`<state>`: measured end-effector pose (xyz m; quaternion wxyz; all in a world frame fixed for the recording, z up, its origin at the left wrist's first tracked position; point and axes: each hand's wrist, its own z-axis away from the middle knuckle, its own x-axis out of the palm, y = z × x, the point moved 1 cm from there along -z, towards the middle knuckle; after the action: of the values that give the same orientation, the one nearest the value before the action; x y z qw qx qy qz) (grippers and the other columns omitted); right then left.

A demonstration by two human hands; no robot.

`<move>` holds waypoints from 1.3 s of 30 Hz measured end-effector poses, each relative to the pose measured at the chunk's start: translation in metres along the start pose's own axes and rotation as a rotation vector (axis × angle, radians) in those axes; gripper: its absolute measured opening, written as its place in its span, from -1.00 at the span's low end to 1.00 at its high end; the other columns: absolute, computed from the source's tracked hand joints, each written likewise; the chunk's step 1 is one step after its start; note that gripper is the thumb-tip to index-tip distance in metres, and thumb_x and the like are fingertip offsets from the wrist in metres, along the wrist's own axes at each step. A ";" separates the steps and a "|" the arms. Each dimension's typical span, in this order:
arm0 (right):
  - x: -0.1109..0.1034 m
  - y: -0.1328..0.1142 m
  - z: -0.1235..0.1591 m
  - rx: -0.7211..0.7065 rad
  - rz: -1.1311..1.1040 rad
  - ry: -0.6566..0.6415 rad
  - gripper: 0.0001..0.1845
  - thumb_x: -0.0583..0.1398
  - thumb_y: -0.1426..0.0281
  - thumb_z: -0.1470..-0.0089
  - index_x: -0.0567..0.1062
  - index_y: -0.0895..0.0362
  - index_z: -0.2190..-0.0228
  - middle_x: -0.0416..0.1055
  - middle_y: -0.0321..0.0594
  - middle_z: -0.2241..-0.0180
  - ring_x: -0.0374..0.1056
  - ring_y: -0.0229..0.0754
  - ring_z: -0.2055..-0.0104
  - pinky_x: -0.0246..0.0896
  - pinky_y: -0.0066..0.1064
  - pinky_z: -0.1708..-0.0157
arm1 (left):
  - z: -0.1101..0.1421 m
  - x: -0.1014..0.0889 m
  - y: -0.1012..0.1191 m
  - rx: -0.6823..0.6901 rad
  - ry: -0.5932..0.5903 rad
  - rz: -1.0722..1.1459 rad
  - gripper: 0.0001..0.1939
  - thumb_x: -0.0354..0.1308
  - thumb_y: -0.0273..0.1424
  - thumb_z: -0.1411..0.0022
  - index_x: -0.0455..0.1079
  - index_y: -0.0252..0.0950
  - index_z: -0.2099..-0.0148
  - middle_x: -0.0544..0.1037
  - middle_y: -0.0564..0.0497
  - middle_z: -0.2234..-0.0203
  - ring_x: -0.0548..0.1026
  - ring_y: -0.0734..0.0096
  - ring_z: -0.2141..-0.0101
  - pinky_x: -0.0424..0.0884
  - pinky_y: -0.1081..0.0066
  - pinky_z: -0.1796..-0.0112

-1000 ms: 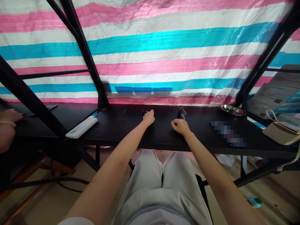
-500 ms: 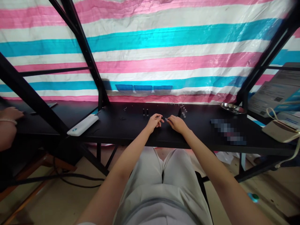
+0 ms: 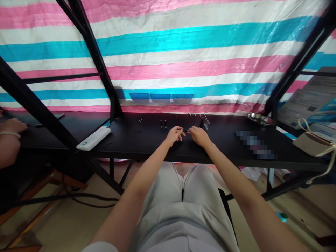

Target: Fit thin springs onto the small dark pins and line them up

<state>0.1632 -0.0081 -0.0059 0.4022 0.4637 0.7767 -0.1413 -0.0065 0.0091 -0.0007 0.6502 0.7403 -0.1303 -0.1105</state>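
Note:
Over the black table [image 3: 147, 148], my left hand [image 3: 174, 135] and my right hand [image 3: 198, 136] face each other a short way apart. A small dark stick-like piece [image 3: 185, 131] spans the gap, its ends pinched in the fingers of both hands. Its exact kind is too small to make out. Left of my hands stand two little dark tubes with pale ends [image 3: 163, 124]. Just beyond my right hand is a cluster of small clear-looking tubes [image 3: 206, 124], with a black upright piece [image 3: 202, 123] beside it.
Tiny white bits [image 3: 193, 114] lie along the table's back edge. A white power-bank-like box [image 3: 93, 138] sits left. To the right are a metal dish [image 3: 260, 119], a blurred-out item [image 3: 255, 145] and a beige bag [image 3: 312, 142]. Another person's hand [image 3: 13, 125] is far left.
Both hands stay nearly in place. My right fingers have shifted slightly, and the dark piece between the hands now shows more plainly as one line. The camera view has tilted a little.

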 end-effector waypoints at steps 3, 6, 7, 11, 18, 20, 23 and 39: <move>-0.001 -0.001 0.000 0.013 0.017 -0.005 -0.60 -0.14 0.32 -0.27 0.43 0.18 0.33 0.36 -0.12 0.37 0.21 -0.22 0.38 -0.07 -0.39 0.39 | 0.000 0.001 0.001 -0.009 0.025 -0.031 -0.86 0.05 -0.37 -0.24 0.21 -0.36 0.23 0.46 0.09 0.59 0.32 0.65 0.77 0.03 0.61 0.75; -0.002 -0.002 -0.001 0.028 0.033 -0.005 -0.60 -0.15 0.32 -0.27 0.43 0.17 0.32 0.37 -0.13 0.36 0.20 -0.22 0.39 -0.10 -0.38 0.38 | 0.001 0.002 0.000 0.001 0.045 -0.057 -0.83 0.07 -0.33 -0.24 0.21 -0.34 0.26 0.43 0.12 0.62 0.30 0.67 0.77 0.03 0.63 0.74; -0.002 -0.002 -0.001 0.031 0.038 -0.004 -0.60 -0.15 0.32 -0.27 0.43 0.17 0.32 0.37 -0.13 0.36 0.20 -0.22 0.39 -0.11 -0.38 0.38 | 0.001 0.002 0.000 0.012 0.048 -0.065 -0.83 0.06 -0.32 -0.24 0.21 -0.33 0.27 0.42 0.13 0.63 0.30 0.67 0.78 0.02 0.64 0.74; -0.004 -0.002 -0.001 0.039 0.048 0.008 -0.60 -0.15 0.33 -0.27 0.43 0.17 0.32 0.38 -0.13 0.36 0.21 -0.23 0.38 -0.13 -0.38 0.37 | 0.001 0.002 -0.001 0.050 0.047 -0.094 -0.81 0.04 -0.30 -0.25 0.20 -0.32 0.32 0.38 0.15 0.66 0.29 0.67 0.78 0.02 0.65 0.75; -0.005 -0.003 -0.001 0.028 0.066 0.022 -0.61 -0.14 0.33 -0.27 0.44 0.17 0.31 0.40 -0.15 0.36 0.22 -0.24 0.40 -0.14 -0.37 0.37 | 0.000 0.003 -0.001 0.046 0.037 -0.085 -0.75 -0.02 -0.26 -0.28 0.17 -0.31 0.39 0.34 0.16 0.68 0.28 0.66 0.78 0.01 0.64 0.77; -0.006 -0.003 -0.001 0.028 0.064 0.019 -0.61 -0.14 0.33 -0.27 0.44 0.17 0.32 0.40 -0.14 0.35 0.22 -0.24 0.40 -0.14 -0.37 0.37 | 0.000 0.003 0.000 0.031 0.039 -0.089 -0.72 -0.04 -0.25 -0.28 0.16 -0.31 0.42 0.34 0.15 0.69 0.27 0.66 0.79 0.01 0.63 0.77; -0.007 -0.004 -0.001 0.032 0.067 0.017 -0.60 -0.14 0.33 -0.27 0.44 0.17 0.31 0.40 -0.14 0.35 0.22 -0.25 0.41 -0.14 -0.37 0.37 | 0.001 0.004 0.000 0.005 0.053 -0.098 -0.66 -0.04 -0.20 -0.28 0.13 -0.31 0.46 0.34 0.13 0.69 0.27 0.67 0.78 0.00 0.62 0.77; -0.004 0.002 0.002 0.090 0.026 0.043 -0.62 -0.06 0.23 -0.24 0.44 0.13 0.14 0.40 -0.12 0.28 0.28 -0.23 0.34 -0.08 -0.38 0.35 | -0.001 0.003 -0.001 -0.029 0.057 -0.096 -0.62 -0.05 -0.16 -0.27 0.14 -0.32 0.49 0.35 0.11 0.71 0.27 0.65 0.77 0.02 0.60 0.75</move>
<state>0.1675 -0.0110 -0.0039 0.3658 0.4943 0.7720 -0.1611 -0.0032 0.0088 -0.0020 0.6583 0.7391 -0.0745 -0.1221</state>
